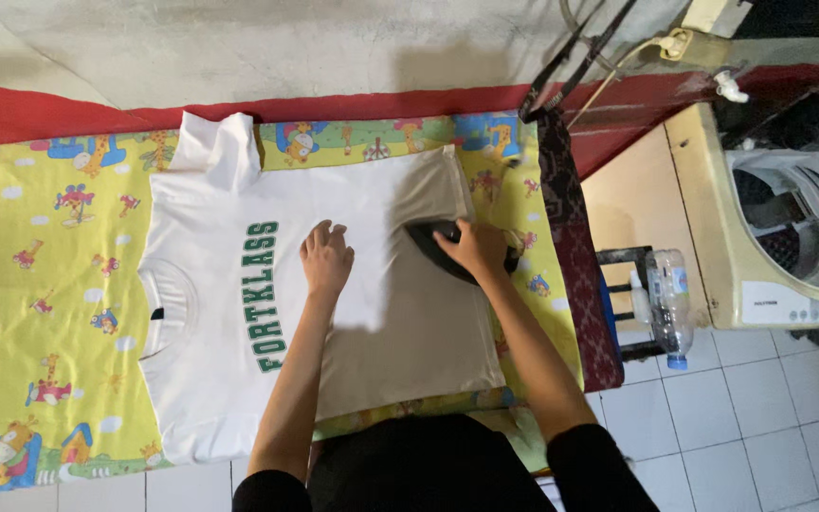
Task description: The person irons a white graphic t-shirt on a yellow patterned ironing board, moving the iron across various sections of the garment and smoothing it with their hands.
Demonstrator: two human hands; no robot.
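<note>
Yellow sheet (49, 284), one shirt (239, 313), one iron (438, 242)

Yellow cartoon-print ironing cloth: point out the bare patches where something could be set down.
The yellow cartoon-print cloth lies bare left of the white lettered T-shirt, up to the red blanket edge. A narrow strip shows above the shirt. The shirt's right half is crowded: left hand pressing flat, right hand on the dark iron.
</note>
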